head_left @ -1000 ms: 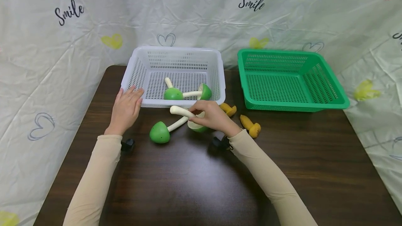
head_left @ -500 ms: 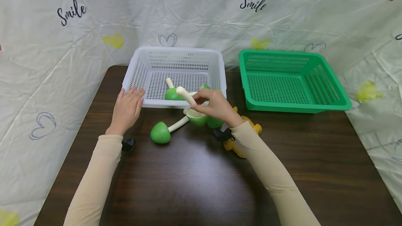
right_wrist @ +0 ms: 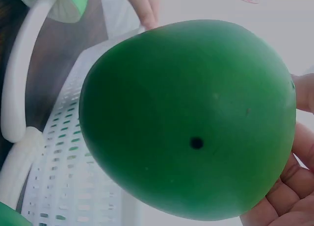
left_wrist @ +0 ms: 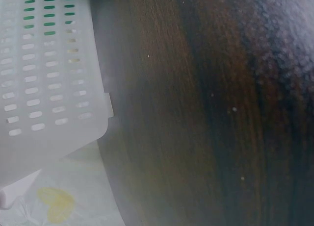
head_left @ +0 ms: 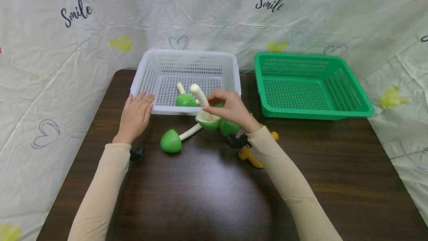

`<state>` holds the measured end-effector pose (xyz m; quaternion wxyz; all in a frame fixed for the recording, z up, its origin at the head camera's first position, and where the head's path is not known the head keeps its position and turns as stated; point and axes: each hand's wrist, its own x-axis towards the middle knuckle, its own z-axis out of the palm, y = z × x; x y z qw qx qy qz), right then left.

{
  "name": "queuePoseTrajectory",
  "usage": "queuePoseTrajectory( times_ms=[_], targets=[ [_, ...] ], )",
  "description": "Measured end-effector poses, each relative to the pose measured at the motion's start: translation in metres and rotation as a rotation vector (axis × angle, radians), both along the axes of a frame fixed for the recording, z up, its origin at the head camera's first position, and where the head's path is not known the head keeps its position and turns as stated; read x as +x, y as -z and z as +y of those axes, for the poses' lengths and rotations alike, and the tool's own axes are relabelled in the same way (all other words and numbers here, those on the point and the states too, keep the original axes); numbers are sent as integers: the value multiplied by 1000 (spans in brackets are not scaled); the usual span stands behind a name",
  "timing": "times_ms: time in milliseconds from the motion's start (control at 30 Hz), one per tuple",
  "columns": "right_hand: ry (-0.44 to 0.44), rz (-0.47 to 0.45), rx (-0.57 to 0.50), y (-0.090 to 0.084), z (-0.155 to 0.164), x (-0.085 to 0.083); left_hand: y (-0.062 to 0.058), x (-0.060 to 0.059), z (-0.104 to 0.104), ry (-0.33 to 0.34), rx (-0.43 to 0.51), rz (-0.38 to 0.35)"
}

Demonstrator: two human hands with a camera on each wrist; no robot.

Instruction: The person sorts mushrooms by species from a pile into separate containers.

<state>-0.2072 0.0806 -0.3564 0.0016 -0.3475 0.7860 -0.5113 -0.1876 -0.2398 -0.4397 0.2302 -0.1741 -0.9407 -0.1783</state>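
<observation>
My right hand pinches a toy mushroom by its white stem, the stem slanting up and the green cap hanging below, in front of the white basket's front rim. In the right wrist view the green cap fills the middle, with fingers at its right side. My left hand lies with extended fingers on the front left corner of the white basket. Two mushrooms lie inside that basket, one with its green cap plainly showing, the other mostly hidden by my right hand.
Another green mushroom lies on the dark table, before the basket. A further green cap sits under my right wrist. Yellow mushrooms lie partly behind the right forearm. A green basket stands at the right.
My right hand has risen toward the white basket, and the mushroom in it has swung from nearly level to stem up. The left hand stays on the basket corner.
</observation>
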Motion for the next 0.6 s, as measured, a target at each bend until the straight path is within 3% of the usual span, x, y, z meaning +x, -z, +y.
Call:
queuePoseTrajectory(
  times_ms=[367,600],
  targets=[
    [83,40,11,-13,-1,-10,1,0,-2,-6,1,1],
    [184,73,27,-14,-4,-23,1,0,-1,-1,2,2]
  ],
)
